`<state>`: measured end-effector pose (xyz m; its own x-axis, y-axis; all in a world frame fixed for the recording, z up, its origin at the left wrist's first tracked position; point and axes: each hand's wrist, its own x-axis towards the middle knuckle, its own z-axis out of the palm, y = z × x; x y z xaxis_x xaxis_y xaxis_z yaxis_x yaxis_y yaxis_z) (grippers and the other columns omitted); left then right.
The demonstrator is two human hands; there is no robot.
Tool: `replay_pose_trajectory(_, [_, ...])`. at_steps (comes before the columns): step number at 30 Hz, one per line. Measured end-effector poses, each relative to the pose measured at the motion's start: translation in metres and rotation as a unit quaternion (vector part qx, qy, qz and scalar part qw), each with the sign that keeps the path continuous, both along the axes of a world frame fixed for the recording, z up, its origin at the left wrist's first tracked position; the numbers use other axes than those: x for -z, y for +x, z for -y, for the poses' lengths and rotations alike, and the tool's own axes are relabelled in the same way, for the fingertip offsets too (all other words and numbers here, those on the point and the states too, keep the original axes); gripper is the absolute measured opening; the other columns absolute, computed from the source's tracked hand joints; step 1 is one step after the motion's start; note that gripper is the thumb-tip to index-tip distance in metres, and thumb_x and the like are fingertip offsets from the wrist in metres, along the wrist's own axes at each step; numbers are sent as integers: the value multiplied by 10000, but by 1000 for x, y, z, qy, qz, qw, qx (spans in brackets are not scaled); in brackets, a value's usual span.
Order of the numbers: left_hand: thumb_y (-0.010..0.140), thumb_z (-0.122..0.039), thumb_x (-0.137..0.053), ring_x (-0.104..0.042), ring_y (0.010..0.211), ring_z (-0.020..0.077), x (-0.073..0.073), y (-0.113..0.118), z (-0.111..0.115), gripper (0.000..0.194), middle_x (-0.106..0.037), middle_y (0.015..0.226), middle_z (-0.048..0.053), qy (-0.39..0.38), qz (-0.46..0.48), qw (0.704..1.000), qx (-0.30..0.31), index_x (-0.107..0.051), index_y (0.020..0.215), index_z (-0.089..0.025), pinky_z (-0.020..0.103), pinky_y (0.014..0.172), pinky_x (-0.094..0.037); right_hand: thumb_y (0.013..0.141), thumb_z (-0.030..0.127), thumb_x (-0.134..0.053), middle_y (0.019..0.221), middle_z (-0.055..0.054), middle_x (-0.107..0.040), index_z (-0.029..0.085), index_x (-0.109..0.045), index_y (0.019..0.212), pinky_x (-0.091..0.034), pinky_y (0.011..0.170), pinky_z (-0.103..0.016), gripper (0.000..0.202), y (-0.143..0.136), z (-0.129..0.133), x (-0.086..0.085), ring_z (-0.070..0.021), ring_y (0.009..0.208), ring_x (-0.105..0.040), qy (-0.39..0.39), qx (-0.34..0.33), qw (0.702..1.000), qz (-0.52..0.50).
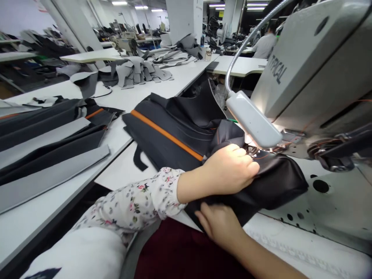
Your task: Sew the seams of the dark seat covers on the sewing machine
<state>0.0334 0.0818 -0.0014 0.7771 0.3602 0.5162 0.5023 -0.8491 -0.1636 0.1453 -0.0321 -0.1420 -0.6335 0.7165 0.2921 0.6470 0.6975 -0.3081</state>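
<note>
A black leather-like cover [165,116] with an orange stripe is spread over the sewing table and under the head of a sewing machine [308,66]. My left hand [231,168], in a floral sleeve, is closed on a fold of this cover, right beside the presser foot [252,150]. Lower down and nearer to me, my right hand [219,223] has its fingers curled on the near edge of the same cover; it is slightly blurred. A lit lamp [255,120] on a bendy metal neck shines on the stitching spot. The needle tip is hidden.
On the left table lie dark and grey strips [52,143], some with orange trim. Farther back is a heap of grey cut pieces [136,71]. The machine body stands close on the right. Another person [264,44] sits at the far right.
</note>
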Motion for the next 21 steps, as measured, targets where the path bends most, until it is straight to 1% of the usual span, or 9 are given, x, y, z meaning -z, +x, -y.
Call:
replay_pose_trajectory(3, [1056,-356,-499,-624,777,226,-6,-14,-14,334,-711,824,61,-52,-13,996,74,-677,844,-170,387,729,-436,1084,187,-337,525,33,-571,212,-576,759,-344,453,-259,404,54,37,-2,-119,421,-558,3,-8,999,-32])
replay_pose_trajectory(6, [1081,-342,-469,-662,872,209,-7,-26,-27,321,-759,921,75,-129,5,980,149,-725,998,-166,366,890,-488,1041,115,-434,661,1,-632,180,-636,857,-433,559,-252,281,87,58,-18,-126,568,-616,49,-2,997,-63])
replay_pose_trajectory(8, [1076,-327,-491,-679,900,208,-6,-30,-32,302,-778,948,90,-175,32,971,158,-739,1049,-157,370,961,-494,999,117,-518,914,-56,-738,165,-700,1105,-535,752,-328,216,83,55,-28,-188,815,-695,121,-34,990,-59])
replay_pose_trajectory(11, [1055,-322,-577,-704,928,203,-1,-32,-34,251,-806,992,91,-249,84,952,158,-762,1041,-154,356,965,-508,985,232,-598,1340,-130,-697,163,-566,1461,-522,1024,-496,482,48,28,-28,-294,1194,-659,152,-48,987,20])
replay_pose_trajectory(12, [1045,-315,-606,-712,947,198,0,-32,-34,227,-811,1026,89,-272,104,943,158,-766,1054,-154,344,961,-510,969,289,-646,1335,-154,-695,133,-542,1480,-533,1004,-495,544,33,15,-23,-310,1184,-660,132,-38,989,50])
replay_pose_trajectory(14, [1031,-300,-642,-717,957,188,2,-33,-34,201,-813,1057,85,-296,135,933,153,-768,1068,-147,321,951,-511,915,385,-749,1115,-156,-750,72,-588,1396,-568,819,-415,596,8,-8,-11,-289,982,-699,81,-22,992,90])
replay_pose_trajectory(16, [1033,-288,-640,-706,923,178,1,-33,-33,195,-811,1023,77,-288,126,937,152,-766,1054,-141,305,918,-507,902,455,-771,907,-105,-744,84,-652,1247,-524,660,-350,521,-4,-21,-4,-253,820,-697,55,-34,994,92])
replay_pose_trajectory(18, [1042,-300,-621,-686,869,174,-3,-33,-33,215,-801,955,70,-256,88,950,157,-765,1031,-141,300,872,-502,931,541,-721,830,-53,-728,158,-667,1109,-474,597,-313,426,5,-21,-4,-220,760,-697,33,-53,995,82])
replay_pose_trajectory(21, [1057,-372,-575,-667,830,198,-11,-34,-33,298,-775,895,88,-193,14,968,161,-760,1029,-141,322,830,-498,995,636,-561,719,8,-672,224,-619,924,-439,562,-311,423,53,1,-12,-177,641,-659,5,-87,995,53])
